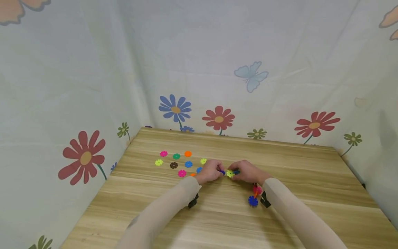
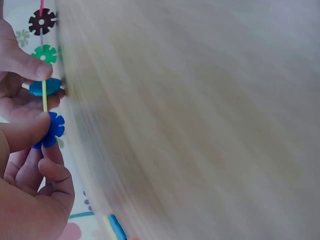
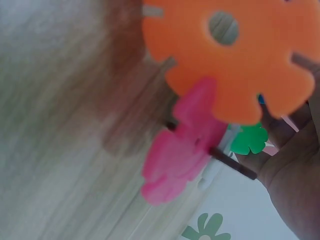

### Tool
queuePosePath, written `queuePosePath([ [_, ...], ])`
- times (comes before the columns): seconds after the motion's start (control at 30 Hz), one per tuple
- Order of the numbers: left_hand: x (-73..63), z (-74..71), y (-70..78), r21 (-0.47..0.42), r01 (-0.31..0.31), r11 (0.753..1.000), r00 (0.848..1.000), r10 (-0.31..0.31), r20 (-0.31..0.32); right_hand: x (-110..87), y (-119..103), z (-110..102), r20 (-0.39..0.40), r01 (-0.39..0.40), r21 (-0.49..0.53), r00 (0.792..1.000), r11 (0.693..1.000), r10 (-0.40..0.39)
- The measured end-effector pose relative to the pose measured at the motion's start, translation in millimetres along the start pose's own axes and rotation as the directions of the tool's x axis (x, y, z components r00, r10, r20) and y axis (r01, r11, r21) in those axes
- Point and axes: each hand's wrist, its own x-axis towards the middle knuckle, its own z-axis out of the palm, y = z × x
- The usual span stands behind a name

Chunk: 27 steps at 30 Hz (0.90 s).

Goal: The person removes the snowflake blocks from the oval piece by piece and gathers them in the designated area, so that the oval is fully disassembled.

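Observation:
My left hand (image 1: 212,171) pinches a dark blue notched snowflake disc (image 2: 56,129) between thumb and fingers. A yellow-green disc (image 1: 229,173), edge-on in the left wrist view, meets the blue one there. Close beside it, my right hand (image 1: 247,172) grips a teal disc (image 2: 37,88) that crosses the yellow-green disc. From the right hand trails a chain of linked discs: a green disc (image 3: 250,138), a brown disc (image 2: 42,22), a pink disc (image 3: 182,150), an orange disc (image 3: 250,55) and another dark blue disc (image 1: 253,201) at its end.
Left of the hands, several loose discs lie on the wooden table (image 1: 199,221), among them a pink disc (image 1: 163,154), an orange disc (image 1: 188,154) and a brown disc (image 1: 173,165). Flower-printed cloth (image 1: 199,69) stands around the table's back and sides.

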Motion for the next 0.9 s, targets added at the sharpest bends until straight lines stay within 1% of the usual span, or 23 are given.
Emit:
queuePosePath([
  [0.03, -0.6, -1.1, -1.3, -0.005, 0.004, 1.0, 1.0, -0.004, 0.003, -0.2, -0.3, -0.2, 0.003, -0.003, 0.003, 1.0, 1.0, 0.003],
  [0.13, -1.7, -4.9, -5.4, -0.007, -0.011, 1.0, 1.0, 0.011, 0.017, -0.4, -1.3, -0.5, 0.006, -0.01, 0.01, 1.0, 1.0, 0.01],
  [0.27, -4.1, -13.7, -9.2, -0.028, -0.01, 1.0, 0.999, 0.011, 0.048, -0.3, -1.2, -0.4, 0.003, 0.0, 0.001, 1.0, 1.0, 0.0],
  [0.37, -6.4, -21.9, -10.5, -0.05, 0.012, 0.999, 0.998, -0.009, 0.065, -0.4, -1.0, -0.5, 0.002, -0.005, 0.0, 1.0, 1.0, 0.005],
  [0.5, -7.0, -30.6, -12.4, -0.077, 0.062, 0.995, 0.997, -0.058, 0.06, -1.2, -1.7, -1.2, 0.003, -0.013, 0.002, 1.0, 1.0, 0.013],
  [0.6, -5.1, -34.1, -14.6, -0.103, 0.101, 0.99, 0.994, -0.096, 0.052, -1.6, -2.4, -1.4, 0.005, -0.018, 0.004, 1.0, 1.0, 0.018],
  [0.67, -3.3, -35.4, -15.7, -0.126, 0.115, 0.985, 0.993, -0.109, 0.053, -2.0, -2.7, -1.4, 0.004, -0.023, 0.009, 1.0, 1.0, 0.023],
  [0.73, -1.1, -36.4, -16.8, -0.148, 0.117, 0.982, 0.992, -0.11, 0.057, -2.2, -2.7, -1.1, 0.007, -0.037, 0.014, 0.999, 0.999, 0.037],
  [0.8, 0.9, -38.0, -16.8, -0.14, 0.113, 0.984, 0.993, -0.107, 0.055, -2.7, -2.6, -1.0, 0.008, -0.045, 0.015, 0.999, 0.999, 0.045],
  [0.9, 3.9, -40.7, -16.7, -0.093, 0.103, 0.99, 0.994, -0.099, 0.044, -3.3, -2.5, -0.6, 0.008, -0.053, 0.023, 0.999, 0.998, 0.053],
])
